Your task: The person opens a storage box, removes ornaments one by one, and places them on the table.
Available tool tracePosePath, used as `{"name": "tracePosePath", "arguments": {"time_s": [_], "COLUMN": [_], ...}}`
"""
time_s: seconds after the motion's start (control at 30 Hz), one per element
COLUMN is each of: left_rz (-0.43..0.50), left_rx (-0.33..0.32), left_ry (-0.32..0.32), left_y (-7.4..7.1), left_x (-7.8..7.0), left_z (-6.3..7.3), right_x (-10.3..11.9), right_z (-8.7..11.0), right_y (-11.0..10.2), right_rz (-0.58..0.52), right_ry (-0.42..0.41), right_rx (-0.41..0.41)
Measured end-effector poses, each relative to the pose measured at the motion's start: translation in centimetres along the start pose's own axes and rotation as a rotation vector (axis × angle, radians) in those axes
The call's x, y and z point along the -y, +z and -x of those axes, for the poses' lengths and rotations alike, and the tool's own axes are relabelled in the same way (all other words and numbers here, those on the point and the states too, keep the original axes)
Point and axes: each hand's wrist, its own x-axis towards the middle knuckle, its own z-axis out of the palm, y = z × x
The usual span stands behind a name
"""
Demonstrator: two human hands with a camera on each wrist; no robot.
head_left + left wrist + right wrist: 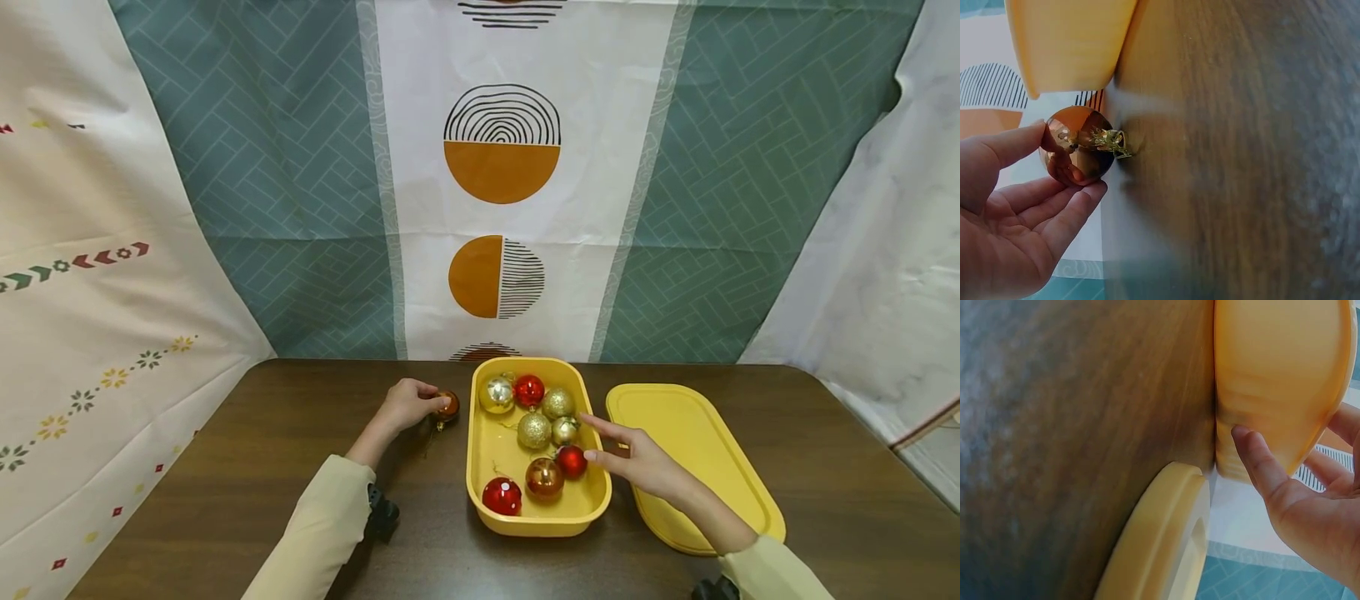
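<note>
A dark wooden table [247, 467] spans the foreground at 6 o'clock. At 12 o'clock hangs a teal-and-white curtain [517, 218] printed with orange-and-black circles [501, 173]; at 9, a cream flowered cloth [97, 200]; at 3, a whitish cloth [885, 267].

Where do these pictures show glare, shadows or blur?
Head view: bright highlights on shiny baubles in the yellow box; left wrist view: shadow beside the held copper bauble, tabletop blurred toward the right; right wrist view: pale bluish glare at far left, tabletop soft there.
</note>
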Motion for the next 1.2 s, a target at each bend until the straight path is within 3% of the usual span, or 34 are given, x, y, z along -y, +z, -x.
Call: {"name": "tracePosePath", "arguments": {"time_s": [0.77, 1.2], "left_rz": [0.012, -0.002], "left_rx": [-0.01, 0.053], "left_ry": [0.038, 0.16], "left_y": [-1.2, 0.9], "left_x": [0.1, -0.4], "left_z": [0.7, 0.6], "right_x": [0.0, 0.2], "right_z": [0.0, 0.0], "right_y": [-0.1, 0.0], "right_rz": [0.011, -0.004], "right_ry": [-0.017, -0.001], "right_rx": [0.002, 0.007]}}
